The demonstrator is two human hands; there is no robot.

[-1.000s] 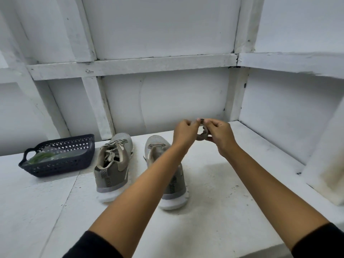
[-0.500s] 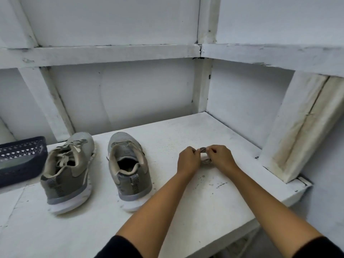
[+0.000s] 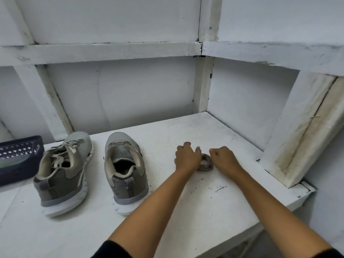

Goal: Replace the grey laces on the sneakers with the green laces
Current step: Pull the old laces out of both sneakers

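Left hand (image 3: 188, 158) and right hand (image 3: 225, 161), fingers curled, flank coiled grey lace (image 3: 205, 162) on counter (image 3: 204, 211). Gripping or released: cannot tell. Risk: coil springs undone once released. Beyond: unlaced sneaker (image 3: 126, 164), laced sneaker (image 3: 63, 168). Green laces (image 3: 11, 162) likely in basket (image 3: 20, 146).

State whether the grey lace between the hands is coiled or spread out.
Coiled: the grey lace sits as a tight ring on the white shelf.

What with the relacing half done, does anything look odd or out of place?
The right-hand sneaker has no lace while the left-hand sneaker wears grey laces; a coiled grey lace sits on the shelf right of both.
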